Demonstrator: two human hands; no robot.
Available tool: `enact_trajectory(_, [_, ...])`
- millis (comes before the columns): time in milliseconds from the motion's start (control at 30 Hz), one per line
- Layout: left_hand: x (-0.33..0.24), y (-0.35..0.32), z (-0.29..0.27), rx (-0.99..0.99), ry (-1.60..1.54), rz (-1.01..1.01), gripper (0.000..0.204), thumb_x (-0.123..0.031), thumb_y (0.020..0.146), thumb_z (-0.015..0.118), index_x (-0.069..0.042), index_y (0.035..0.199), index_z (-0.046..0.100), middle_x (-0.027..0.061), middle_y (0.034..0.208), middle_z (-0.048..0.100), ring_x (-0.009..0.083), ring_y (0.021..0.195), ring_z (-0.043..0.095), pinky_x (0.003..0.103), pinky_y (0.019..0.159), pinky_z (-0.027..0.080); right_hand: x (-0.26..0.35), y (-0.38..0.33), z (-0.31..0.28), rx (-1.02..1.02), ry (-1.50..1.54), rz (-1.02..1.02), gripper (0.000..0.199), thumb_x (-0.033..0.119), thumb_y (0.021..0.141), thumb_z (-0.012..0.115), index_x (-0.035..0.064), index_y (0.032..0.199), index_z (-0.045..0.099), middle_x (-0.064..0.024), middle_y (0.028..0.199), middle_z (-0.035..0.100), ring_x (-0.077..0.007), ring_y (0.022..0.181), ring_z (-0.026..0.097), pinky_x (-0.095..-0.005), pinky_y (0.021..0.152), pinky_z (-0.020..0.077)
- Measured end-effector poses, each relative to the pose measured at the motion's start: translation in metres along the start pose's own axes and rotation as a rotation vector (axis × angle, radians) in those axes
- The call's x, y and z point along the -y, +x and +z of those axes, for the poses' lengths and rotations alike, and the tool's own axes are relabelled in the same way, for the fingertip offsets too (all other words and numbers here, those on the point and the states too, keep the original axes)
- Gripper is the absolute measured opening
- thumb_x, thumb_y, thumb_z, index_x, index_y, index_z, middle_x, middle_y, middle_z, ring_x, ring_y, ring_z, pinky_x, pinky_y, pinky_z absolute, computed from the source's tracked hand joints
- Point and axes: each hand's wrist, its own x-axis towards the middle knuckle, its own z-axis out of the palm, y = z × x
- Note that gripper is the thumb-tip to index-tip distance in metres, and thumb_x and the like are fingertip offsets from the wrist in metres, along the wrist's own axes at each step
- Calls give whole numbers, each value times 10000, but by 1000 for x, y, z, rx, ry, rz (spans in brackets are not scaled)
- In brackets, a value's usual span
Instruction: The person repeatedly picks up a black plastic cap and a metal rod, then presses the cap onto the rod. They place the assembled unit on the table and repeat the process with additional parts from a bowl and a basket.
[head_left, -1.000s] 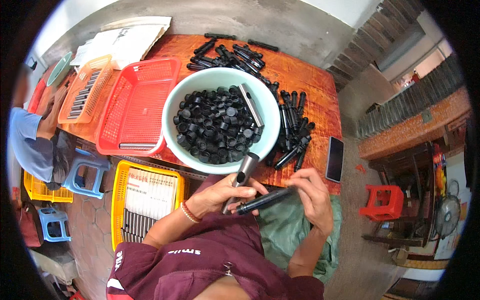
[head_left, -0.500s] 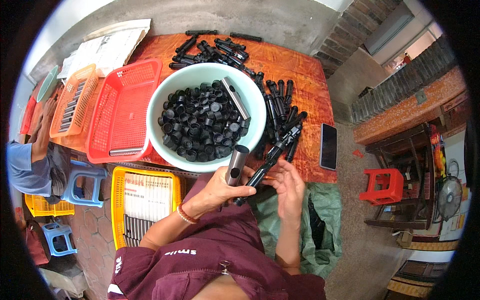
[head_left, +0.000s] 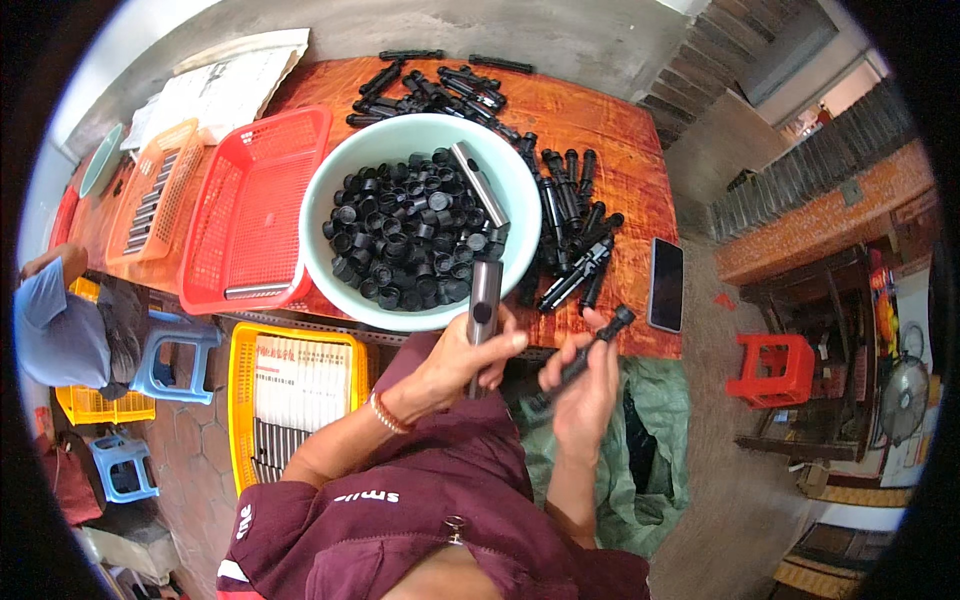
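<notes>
My left hand (head_left: 455, 358) is closed round a silver metal tube (head_left: 485, 285) that stands nearly upright, with an oval hole in its side. To its right, my right hand (head_left: 585, 400) grips a slim black plastic rod (head_left: 618, 321) with a knobbed end. The rod tilts up to the right; its lower end is blurred. Both hands are at the table's front edge, apart from each other. Just beyond them, a pale green basin (head_left: 318, 270) holds many small black caps (head_left: 395, 225) and another silver tube (head_left: 478, 185) leaning on its inner wall.
Black rods (head_left: 565, 190) lie heaped behind and right of the basin. A phone (head_left: 666, 285) rests at the table's right edge. Left stand a red basket (head_left: 245, 200) and an orange basket (head_left: 140, 225); below is a yellow crate (head_left: 240, 400). Another person (head_left: 65, 330) sits far left.
My right hand has drawn a black rod away from my left hand and tilted it up to the right. The tube in my left hand stands straighter. The person at left has leaned over.
</notes>
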Motion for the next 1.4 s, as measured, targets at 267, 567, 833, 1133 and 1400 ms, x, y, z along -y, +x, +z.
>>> enact_trajectory(267, [-2, 63, 28, -25, -303, -27, 330, -356, 866, 583, -137, 700, 399, -45, 606, 358, 63, 452, 366, 231, 448, 367, -3, -33, -35, 204, -182, 181, 264, 281, 963, 375, 48, 1080, 416, -31, 686, 460, -101, 491, 455, -226, 440, 378])
enact_trajectory(567, [15, 80, 45, -40, -407, -185, 383, -443, 830, 603, -155, 688, 394, -42, 627, 387, 56, 486, 380, 206, 462, 381, -7, -42, -41, 145, -570, 209, 309, 274, 964, 348, 15, 1059, 487, 2, 595, 448, -44, 428, 365, -183, 386, 297])
enact_trajectory(833, [24, 76, 47, -69, -277, -101, 324, -332, 850, 613, -129, 720, 397, -18, 566, 426, 68, 447, 405, 216, 413, 380, -20, -41, -34, 45, -576, 218, 269, 294, 954, 394, 49, 929, 501, 22, 567, 406, -39, 432, 339, -193, 379, 265])
enact_trajectory(1133, [43, 64, 41, -71, -171, -120, 278, -320, 860, 599, -124, 749, 436, -35, 547, 425, 67, 466, 408, 219, 448, 371, -28, -37, -37, 16, -328, 382, 217, 267, 934, 402, 65, 902, 475, -1, 599, 440, -49, 451, 374, -191, 392, 292])
enact_trajectory(1400, [42, 63, 31, 8, -234, -129, 241, -295, 867, 594, -131, 778, 440, -38, 561, 416, 69, 490, 401, 224, 477, 374, -29, -31, -52, 158, -170, 463, 230, 257, 897, 378, 47, 830, 443, -44, 602, 484, -76, 439, 404, -213, 395, 332])
